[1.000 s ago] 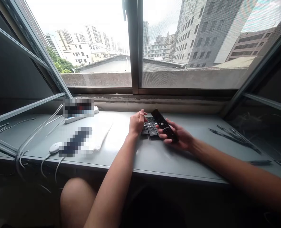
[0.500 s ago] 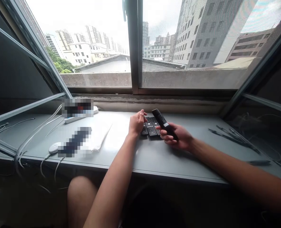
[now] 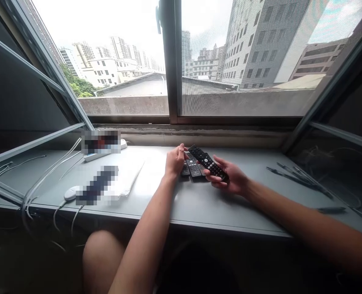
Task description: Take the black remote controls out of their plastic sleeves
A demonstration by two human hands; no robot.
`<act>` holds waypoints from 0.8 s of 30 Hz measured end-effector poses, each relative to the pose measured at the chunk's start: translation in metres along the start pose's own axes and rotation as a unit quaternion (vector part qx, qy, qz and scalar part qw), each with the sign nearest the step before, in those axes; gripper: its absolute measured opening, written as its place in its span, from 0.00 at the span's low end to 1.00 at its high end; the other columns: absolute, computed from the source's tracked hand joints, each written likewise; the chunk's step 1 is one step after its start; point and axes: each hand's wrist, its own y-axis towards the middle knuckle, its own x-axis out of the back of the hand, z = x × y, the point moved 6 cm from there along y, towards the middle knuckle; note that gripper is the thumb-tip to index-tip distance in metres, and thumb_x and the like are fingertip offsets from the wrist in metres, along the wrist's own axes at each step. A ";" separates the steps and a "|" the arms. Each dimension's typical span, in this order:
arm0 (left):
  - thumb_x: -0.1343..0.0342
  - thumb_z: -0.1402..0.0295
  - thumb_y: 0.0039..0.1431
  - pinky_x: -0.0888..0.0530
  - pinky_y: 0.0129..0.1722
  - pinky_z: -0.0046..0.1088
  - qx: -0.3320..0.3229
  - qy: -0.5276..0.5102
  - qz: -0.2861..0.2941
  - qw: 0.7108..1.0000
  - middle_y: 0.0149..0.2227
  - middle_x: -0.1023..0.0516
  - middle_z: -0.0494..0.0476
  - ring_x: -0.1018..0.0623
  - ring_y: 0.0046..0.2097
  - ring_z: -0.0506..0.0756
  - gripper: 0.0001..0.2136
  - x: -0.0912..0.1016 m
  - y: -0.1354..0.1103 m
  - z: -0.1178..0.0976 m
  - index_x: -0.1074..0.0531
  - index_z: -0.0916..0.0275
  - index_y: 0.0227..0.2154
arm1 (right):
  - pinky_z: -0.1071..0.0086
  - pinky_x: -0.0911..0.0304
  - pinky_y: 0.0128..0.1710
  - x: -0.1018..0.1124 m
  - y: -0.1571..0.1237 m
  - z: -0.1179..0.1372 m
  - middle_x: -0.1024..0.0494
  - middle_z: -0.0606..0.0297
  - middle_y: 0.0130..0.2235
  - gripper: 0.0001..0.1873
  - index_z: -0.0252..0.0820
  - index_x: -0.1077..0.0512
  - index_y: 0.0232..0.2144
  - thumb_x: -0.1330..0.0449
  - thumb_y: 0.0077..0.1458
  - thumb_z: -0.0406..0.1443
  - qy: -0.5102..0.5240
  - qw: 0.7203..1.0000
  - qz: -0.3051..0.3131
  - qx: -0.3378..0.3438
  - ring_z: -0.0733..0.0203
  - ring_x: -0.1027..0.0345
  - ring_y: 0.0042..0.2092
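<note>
My right hand (image 3: 229,174) grips a black remote control (image 3: 208,163), its buttoned face up and its far end slanting to the left. Just left of that end is my left hand (image 3: 175,160), fingers closed together. Whether the left fingers pinch something small is too hard to see, and I cannot tell if they touch the remote. Under and behind the held remote, more black remotes (image 3: 193,168) lie side by side on the grey desk (image 3: 199,204), partly covered by the hands.
Left on the desk are a white power strip (image 3: 124,143), a white plastic bag (image 3: 132,177), a white round charger (image 3: 71,193) and blurred-out items. Dark pens or cables (image 3: 300,179) lie right. A window frame (image 3: 173,81) stands behind; metal bars (image 3: 36,139) slant at the sides.
In my right hand the remote has turned from its plain back, with a pale label, to its buttoned face. My left hand stays almost where it was, fingers still closed.
</note>
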 end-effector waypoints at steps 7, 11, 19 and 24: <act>0.57 0.53 0.80 0.26 0.39 0.30 0.004 -0.002 0.004 1.000 0.27 0.17 0.53 0.17 0.33 0.55 0.25 0.002 0.000 -0.003 0.18 0.60 0.37 | 0.73 0.27 0.24 0.004 0.000 0.002 0.20 0.57 0.39 0.11 0.36 0.27 0.51 0.44 0.77 0.39 -0.001 0.999 -0.046 0.029 0.60 0.25 0.33; 0.57 0.54 0.79 0.28 0.36 0.30 0.003 0.014 0.001 1.000 0.26 0.18 0.54 0.19 0.31 0.55 0.25 0.002 0.001 -0.003 0.18 0.60 0.37 | 0.74 0.29 0.20 0.010 -0.001 0.002 0.16 0.47 0.48 0.09 0.39 0.28 0.50 0.40 0.75 0.39 -0.022 0.997 -0.065 0.021 0.59 0.23 0.33; 0.57 0.54 0.80 0.27 0.39 0.31 -0.005 0.016 -0.008 1.000 0.27 0.17 0.54 0.19 0.31 0.55 0.25 0.001 0.002 -0.001 0.19 0.59 0.34 | 0.77 0.36 0.17 -0.001 0.000 -0.003 0.20 0.56 0.38 0.18 0.37 0.27 0.53 0.51 0.80 0.44 0.007 1.000 -0.026 -0.008 0.66 0.35 0.24; 0.57 0.52 0.80 0.26 0.41 0.31 -0.004 -0.002 0.005 1.000 0.28 0.16 0.53 0.17 0.34 0.56 0.25 0.000 0.001 0.001 0.19 0.58 0.36 | 0.74 0.28 0.24 -0.005 -0.003 -0.002 0.22 0.59 0.41 0.15 0.39 0.26 0.57 0.44 0.78 0.42 -0.010 1.000 -0.009 0.021 0.62 0.28 0.33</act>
